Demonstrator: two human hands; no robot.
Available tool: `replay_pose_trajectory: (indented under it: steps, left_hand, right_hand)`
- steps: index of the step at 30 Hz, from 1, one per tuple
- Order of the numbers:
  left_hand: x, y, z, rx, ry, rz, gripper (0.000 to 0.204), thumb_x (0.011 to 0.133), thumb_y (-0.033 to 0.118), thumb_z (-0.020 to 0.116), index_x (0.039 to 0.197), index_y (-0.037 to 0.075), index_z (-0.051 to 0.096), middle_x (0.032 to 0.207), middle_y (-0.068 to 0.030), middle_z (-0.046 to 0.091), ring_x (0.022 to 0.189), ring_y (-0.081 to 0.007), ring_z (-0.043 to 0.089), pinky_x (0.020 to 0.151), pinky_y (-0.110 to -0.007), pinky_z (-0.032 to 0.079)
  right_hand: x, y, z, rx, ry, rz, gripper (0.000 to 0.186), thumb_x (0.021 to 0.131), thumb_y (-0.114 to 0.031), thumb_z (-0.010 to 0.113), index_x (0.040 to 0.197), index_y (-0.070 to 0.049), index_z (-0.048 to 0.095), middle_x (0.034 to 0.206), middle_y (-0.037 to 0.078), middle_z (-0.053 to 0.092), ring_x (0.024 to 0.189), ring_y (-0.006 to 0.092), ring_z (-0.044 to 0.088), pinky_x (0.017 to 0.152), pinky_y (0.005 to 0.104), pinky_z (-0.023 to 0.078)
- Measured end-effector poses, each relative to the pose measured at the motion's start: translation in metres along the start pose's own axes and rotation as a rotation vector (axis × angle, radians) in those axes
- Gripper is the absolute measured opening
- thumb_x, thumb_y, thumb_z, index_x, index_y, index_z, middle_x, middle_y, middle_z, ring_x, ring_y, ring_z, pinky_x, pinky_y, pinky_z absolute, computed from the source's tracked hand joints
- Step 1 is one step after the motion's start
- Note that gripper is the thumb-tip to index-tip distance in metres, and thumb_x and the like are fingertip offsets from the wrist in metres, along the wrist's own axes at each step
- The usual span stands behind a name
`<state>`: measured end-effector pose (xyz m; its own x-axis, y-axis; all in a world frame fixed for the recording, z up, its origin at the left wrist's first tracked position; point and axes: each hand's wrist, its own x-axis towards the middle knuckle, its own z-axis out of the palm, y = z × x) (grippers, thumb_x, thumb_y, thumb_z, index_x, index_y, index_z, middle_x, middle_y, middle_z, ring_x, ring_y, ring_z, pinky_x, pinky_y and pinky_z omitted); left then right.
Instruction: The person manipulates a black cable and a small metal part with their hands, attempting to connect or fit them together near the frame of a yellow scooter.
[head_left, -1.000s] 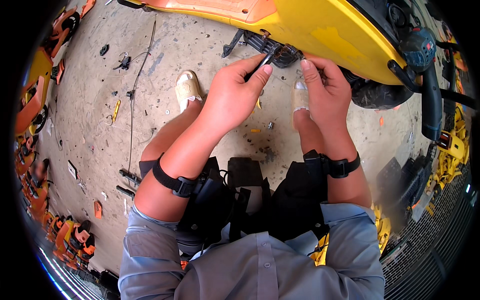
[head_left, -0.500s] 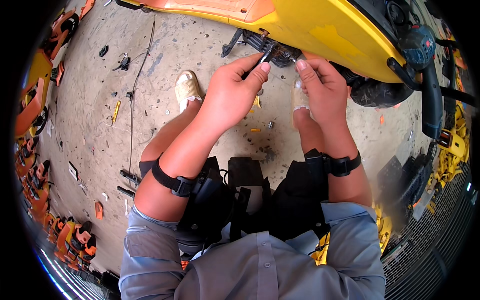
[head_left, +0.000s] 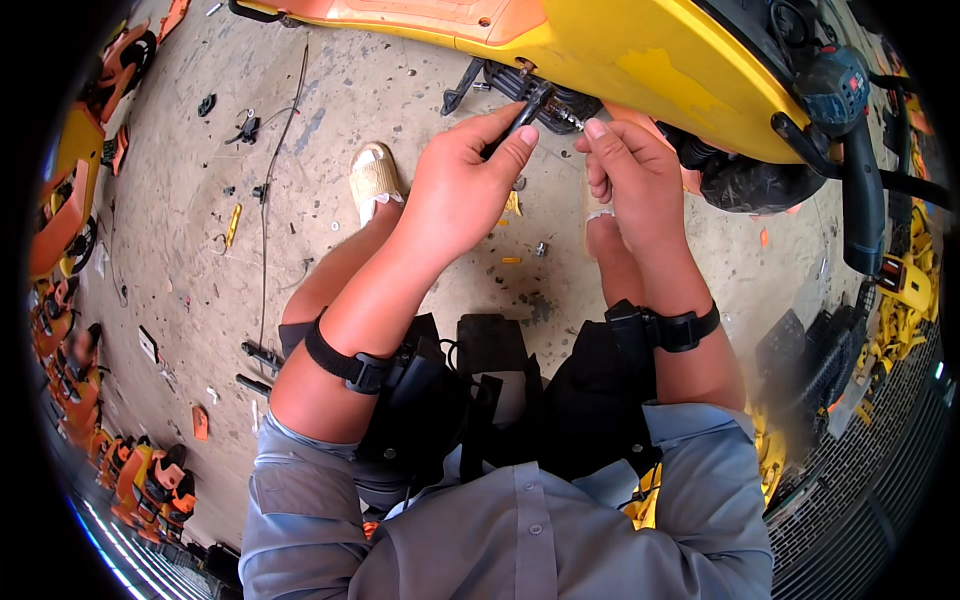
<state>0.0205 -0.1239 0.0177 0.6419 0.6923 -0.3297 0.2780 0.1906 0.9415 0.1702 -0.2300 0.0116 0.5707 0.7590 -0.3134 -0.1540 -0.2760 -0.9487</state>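
Observation:
My left hand (head_left: 470, 175) is closed round a slim black tool or part (head_left: 530, 111), whose upper end meets the dark assembly (head_left: 550, 93) below the yellow body (head_left: 650, 60) of a vehicle. Just right of it my right hand (head_left: 625, 185) has its thumb and forefinger together at a small silver piece (head_left: 574, 121), with the other fingers curled below. Whether the silver piece is gripped or only touched is too small to tell. A blue and black power tool (head_left: 850, 100) rests against the body at the upper right.
My sandalled feet (head_left: 374, 175) stand on the stained concrete floor (head_left: 190, 220), which carries a long cable (head_left: 285, 125), small loose parts and a yellow piece (head_left: 234, 226). Orange bodywork (head_left: 140, 480) lines the left edge, yellow parts (head_left: 905, 285) and black panels (head_left: 820, 350) the right.
My right hand has shifted left and slightly upward, and more of its curled fingers show. More of the silver piece has come into sight. My left hand holds nearly the same position.

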Motion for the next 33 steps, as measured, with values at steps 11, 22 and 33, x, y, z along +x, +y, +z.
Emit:
replay_pose_trajectory:
  steps: [11, 22, 33]
  left_hand:
    - [0.003, -0.005, 0.002, 0.082, 0.035, 0.079, 0.039, 0.096, 0.019, 0.065, 0.128, -0.003, 0.061, 0.089, -0.0063, 0.062, 0.070, -0.0095, 0.056, 0.064, -0.026, 0.048]
    - [0.004, -0.006, 0.002, 0.005, 0.033, 0.042, 0.045, 0.095, 0.023, 0.069, 0.131, -0.001, 0.059, 0.089, -0.0012, 0.065, 0.072, -0.0049, 0.051, 0.062, -0.021, 0.044]
    - [0.006, -0.013, 0.000, 0.108, 0.047, 0.114, 0.041, 0.096, 0.020, 0.067, 0.130, 0.000, 0.060, 0.099, -0.0048, 0.068, 0.089, -0.0110, 0.060, 0.081, -0.025, 0.049]
  right_hand:
    - [0.001, 0.000, 0.001, 0.177, -0.065, 0.144, 0.032, 0.098, -0.031, 0.060, 0.085, -0.002, 0.065, 0.063, -0.002, 0.054, 0.054, 0.0069, 0.047, 0.050, 0.0220, 0.037]
    - [0.003, -0.005, -0.004, 0.447, -0.119, 0.244, 0.034, 0.098, -0.033, 0.059, 0.086, -0.002, 0.063, 0.062, 0.000, 0.053, 0.052, 0.0097, 0.048, 0.048, 0.0232, 0.035]
    - [0.001, -0.008, -0.011, 0.230, -0.089, 0.126, 0.032, 0.096, -0.028, 0.061, 0.076, -0.003, 0.062, 0.057, -0.003, 0.048, 0.050, 0.0062, 0.042, 0.046, 0.0227, 0.032]
